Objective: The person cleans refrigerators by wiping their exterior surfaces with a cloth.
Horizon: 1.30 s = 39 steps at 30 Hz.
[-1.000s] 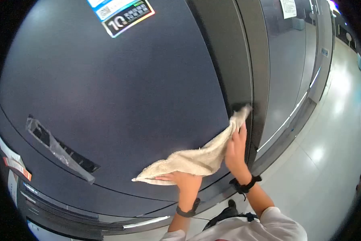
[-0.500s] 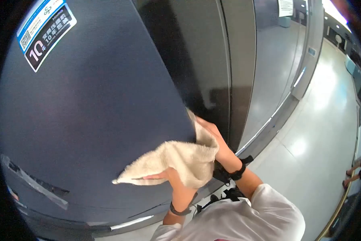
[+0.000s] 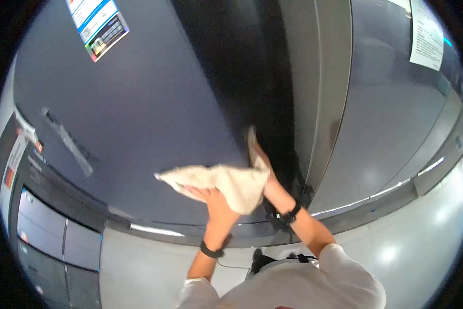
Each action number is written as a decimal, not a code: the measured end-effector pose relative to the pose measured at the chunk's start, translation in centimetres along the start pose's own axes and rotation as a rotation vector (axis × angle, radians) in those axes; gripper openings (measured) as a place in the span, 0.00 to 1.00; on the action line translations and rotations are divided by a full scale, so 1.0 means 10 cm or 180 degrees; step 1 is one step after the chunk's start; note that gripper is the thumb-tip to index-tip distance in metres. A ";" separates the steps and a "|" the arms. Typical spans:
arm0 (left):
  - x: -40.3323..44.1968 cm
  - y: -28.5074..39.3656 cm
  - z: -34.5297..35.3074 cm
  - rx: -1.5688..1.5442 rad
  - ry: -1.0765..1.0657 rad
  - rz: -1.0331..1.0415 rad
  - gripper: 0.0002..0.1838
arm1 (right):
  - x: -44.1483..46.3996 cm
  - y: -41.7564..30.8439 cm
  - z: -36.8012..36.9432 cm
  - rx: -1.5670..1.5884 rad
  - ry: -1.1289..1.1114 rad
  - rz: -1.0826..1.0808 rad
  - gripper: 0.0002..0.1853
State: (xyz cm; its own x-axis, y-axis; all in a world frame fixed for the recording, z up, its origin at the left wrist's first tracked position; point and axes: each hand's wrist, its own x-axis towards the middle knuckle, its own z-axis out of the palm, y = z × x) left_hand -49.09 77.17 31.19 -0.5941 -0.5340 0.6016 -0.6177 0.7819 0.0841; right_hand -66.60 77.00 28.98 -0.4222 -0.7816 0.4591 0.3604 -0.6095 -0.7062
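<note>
A beige terry cloth is stretched between my two hands at the corner of a tall dark blue-grey appliance, which looks like a refrigerator. My left hand holds the cloth against the front panel, its fingers partly covered by the fabric. Around the corner, my right hand keeps the other end of the cloth on the black side face. The right fingers are blurred and partly hidden by cloth.
A sticker is on the panel's upper part, and a clear strip sits lower left. Another grey appliance with a paper sheet stands at right. Dark drawer-like units are at lower left, above pale floor.
My view has turned, bringing the lower-left units into sight and more of the right appliance. Both hands still hold the cloth at the corner, now appearing slightly higher and further left.
</note>
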 end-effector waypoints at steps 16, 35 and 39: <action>0.78 -0.11 -0.92 0.0401 0.1225 0.0451 0.49 | 0.16 -0.90 0.62 -0.1793 -0.0641 -0.1234 0.28; 1.80 -0.12 -1.97 0.1081 0.1788 0.0947 0.41 | 0.89 -1.76 1.31 -0.1354 -0.0893 -0.1910 0.28; 2.53 -0.49 -2.52 0.1568 0.2304 0.0932 0.44 | 1.67 -2.30 1.85 -0.0546 -0.1030 -0.1518 0.28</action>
State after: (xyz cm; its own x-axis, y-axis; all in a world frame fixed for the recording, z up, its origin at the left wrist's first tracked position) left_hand -48.13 67.95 66.09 -0.3966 0.1245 0.9095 -0.7417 0.5404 -0.3974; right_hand -66.56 75.51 62.82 -0.2199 -0.4442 0.8685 0.0428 -0.8939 -0.4463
